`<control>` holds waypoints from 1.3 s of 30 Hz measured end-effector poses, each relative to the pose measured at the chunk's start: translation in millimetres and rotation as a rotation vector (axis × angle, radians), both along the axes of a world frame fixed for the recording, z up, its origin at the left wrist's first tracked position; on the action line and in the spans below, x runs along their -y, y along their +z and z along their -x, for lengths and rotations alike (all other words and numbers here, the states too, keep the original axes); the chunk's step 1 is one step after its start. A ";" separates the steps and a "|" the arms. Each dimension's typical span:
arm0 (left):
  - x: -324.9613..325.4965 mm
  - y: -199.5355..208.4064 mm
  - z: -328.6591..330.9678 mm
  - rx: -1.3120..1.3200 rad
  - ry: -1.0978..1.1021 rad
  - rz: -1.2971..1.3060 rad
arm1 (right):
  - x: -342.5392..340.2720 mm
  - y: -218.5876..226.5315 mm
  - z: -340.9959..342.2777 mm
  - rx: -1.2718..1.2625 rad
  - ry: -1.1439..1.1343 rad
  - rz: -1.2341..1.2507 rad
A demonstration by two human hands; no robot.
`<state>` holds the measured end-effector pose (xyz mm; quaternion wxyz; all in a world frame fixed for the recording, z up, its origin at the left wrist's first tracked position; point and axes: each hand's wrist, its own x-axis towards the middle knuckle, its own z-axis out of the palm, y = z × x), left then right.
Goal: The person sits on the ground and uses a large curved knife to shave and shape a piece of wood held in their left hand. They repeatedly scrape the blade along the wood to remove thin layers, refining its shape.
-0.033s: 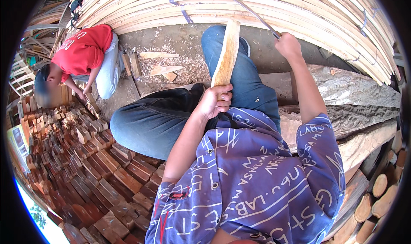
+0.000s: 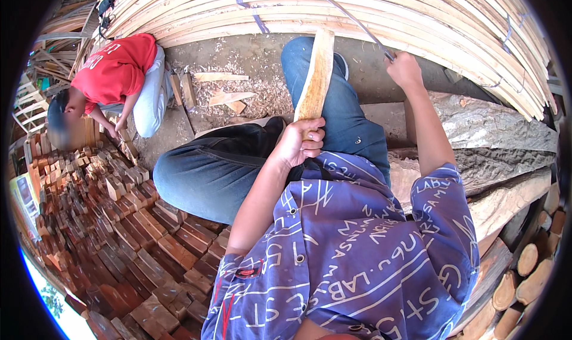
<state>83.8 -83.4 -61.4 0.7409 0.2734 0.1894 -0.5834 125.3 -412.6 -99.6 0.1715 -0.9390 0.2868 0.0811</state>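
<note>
Gripped at its lower end by my left hand [image 2: 300,144], a pale wooden piece [image 2: 316,78] points upward and away over my jeans-covered leg [image 2: 348,104]. It is broader towards its far end. My right hand [image 2: 404,67] is raised to the right of the wood, closed round the near end of a long, narrow, dark blade [image 2: 353,19] that looks like a machete seen along its edge. The blade slants up and left, apart from the wood, and its far end runs out of the picture. My fingers hide its handle.
Long pale wooden strips [image 2: 286,9] are stacked across the far side. Split logs [image 2: 494,119] lie at right. Many small wooden blocks [image 2: 149,238] fill the left. A co-worker in a red shirt [image 2: 122,66] crouches there. Shavings [image 2: 262,95] and wood offcuts [image 2: 229,97] cover the ground.
My right hand has shifted slightly right and nearer to me, and the blade has come along. My left hand and the wooden piece are almost where they were.
</note>
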 end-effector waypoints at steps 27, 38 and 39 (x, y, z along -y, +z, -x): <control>7.5 -0.5 -1.0 0.010 0.040 -0.113 | -92.2 30.2 5.9 0.167 0.771 0.062; 11.5 5.1 2.3 0.087 0.058 -0.225 | -16.5 -3.9 17.0 0.001 0.038 -0.113; 11.2 2.7 2.6 0.095 0.044 -0.220 | -27.8 3.1 28.4 -0.002 0.029 -0.133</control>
